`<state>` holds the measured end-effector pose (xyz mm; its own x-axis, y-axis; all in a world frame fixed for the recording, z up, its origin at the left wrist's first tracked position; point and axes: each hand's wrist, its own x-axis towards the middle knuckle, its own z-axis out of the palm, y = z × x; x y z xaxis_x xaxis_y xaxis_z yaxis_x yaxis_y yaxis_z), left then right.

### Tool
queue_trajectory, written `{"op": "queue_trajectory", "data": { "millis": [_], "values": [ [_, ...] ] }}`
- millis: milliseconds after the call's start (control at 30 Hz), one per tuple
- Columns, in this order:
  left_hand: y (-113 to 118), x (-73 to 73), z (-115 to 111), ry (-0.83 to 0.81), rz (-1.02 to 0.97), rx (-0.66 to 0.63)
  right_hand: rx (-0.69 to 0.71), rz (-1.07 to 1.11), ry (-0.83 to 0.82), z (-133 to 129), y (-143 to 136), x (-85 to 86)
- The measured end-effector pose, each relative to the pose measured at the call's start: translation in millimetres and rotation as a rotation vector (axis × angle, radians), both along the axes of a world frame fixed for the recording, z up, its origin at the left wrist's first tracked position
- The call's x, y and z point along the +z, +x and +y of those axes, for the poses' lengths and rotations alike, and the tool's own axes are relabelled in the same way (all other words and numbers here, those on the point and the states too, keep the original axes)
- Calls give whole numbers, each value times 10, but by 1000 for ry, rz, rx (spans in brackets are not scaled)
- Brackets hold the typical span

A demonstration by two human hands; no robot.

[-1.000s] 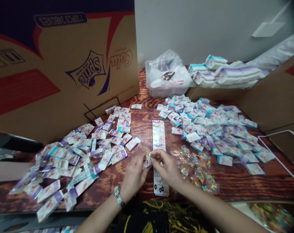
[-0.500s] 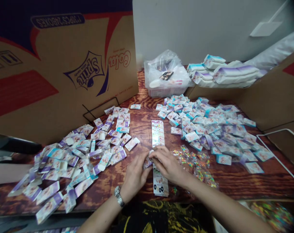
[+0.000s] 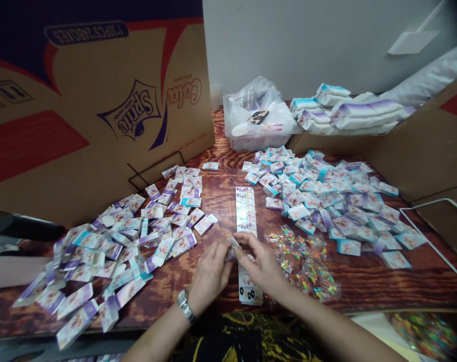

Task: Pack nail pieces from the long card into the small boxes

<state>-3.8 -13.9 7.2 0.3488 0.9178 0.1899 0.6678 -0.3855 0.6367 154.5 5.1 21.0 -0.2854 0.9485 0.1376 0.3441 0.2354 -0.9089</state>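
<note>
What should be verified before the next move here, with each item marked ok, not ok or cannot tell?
1. Small box in the left hand: ok, it shows between the two hands.
2. Right hand at the small box: ok, though how firm its grip is does not show.
3. Small box closed: cannot tell, the hands cover much of it.
4. Printed strip uncovered: not ok, the right hand hides its middle part.
5. Candy packets within reach: ok, it seems; they lie just right of the right hand.
</note>
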Motion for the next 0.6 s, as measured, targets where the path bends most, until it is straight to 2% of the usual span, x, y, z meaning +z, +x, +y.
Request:
{"op": "queue_trajectory", "data": {
  "millis": [267, 400, 600],
  "values": [
    [2, -69, -30, 103, 34, 47, -36, -17, 50, -25, -26, -1],
    [-4, -59, -31, 148, 65, 53, -18, 168, -111, 9, -61, 2],
    [25, -111, -74, 130, 77, 129, -152, 312, -294, 59, -152, -7]
  ]
}}
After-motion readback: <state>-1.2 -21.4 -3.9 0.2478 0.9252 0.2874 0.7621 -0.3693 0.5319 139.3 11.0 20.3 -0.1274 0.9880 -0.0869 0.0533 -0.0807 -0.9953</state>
